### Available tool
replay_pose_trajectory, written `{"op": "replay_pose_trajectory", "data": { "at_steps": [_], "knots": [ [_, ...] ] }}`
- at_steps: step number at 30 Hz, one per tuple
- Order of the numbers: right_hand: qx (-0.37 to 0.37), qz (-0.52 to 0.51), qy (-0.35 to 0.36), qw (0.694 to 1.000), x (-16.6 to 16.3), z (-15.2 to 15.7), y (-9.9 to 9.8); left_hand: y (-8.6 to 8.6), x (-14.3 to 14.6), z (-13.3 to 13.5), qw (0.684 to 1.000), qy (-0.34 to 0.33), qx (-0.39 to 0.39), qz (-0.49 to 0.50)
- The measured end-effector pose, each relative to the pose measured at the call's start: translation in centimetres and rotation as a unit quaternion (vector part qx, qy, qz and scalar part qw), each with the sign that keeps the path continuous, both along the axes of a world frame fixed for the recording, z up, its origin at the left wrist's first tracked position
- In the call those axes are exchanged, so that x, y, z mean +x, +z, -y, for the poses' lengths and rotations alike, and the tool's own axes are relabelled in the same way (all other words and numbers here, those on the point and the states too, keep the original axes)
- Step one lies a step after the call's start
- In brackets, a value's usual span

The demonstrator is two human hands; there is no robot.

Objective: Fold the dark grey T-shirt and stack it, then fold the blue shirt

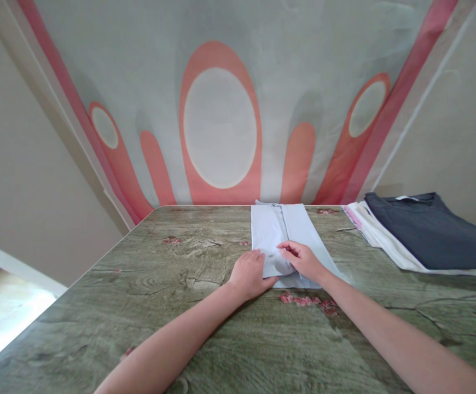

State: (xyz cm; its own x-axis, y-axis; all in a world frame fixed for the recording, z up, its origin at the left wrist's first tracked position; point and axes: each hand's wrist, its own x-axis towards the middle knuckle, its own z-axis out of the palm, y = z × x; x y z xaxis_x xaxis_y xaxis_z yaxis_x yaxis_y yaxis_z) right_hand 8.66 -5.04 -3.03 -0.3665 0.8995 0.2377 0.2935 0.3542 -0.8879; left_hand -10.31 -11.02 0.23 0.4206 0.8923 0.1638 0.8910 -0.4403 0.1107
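Note:
A pale blue-white shirt (267, 227), folded into a long narrow shape, lies on the table with its far end near the back edge. A seam or opening runs along its length, and a layer at the near end is slightly raised. My left hand (249, 275) rests at the near left corner, fingers over the cloth's side and thumb spread along the near edge. Over the near part of the shirt, my right hand (302, 259) has thumb and fingers pinched together at the cloth; its fingertips partly hide what they grip.
A stack of folded clothes stands at the right, with a dark grey T-shirt (422, 232) on top of white garments (389, 249). The table (172, 284) has a wood-grain cover with pink flower prints. Behind its far edge rises a patterned wall (151, 60).

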Motion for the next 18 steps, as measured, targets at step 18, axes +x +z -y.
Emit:
{"op": "replay_pose_trajectory", "data": {
  "at_steps": [18],
  "knots": [
    [-0.098,-0.071,0.033,0.992,1.3,0.4,0.5,0.1,1.9,1.0,0.998,0.054,0.016,-0.040]
  ]
}}
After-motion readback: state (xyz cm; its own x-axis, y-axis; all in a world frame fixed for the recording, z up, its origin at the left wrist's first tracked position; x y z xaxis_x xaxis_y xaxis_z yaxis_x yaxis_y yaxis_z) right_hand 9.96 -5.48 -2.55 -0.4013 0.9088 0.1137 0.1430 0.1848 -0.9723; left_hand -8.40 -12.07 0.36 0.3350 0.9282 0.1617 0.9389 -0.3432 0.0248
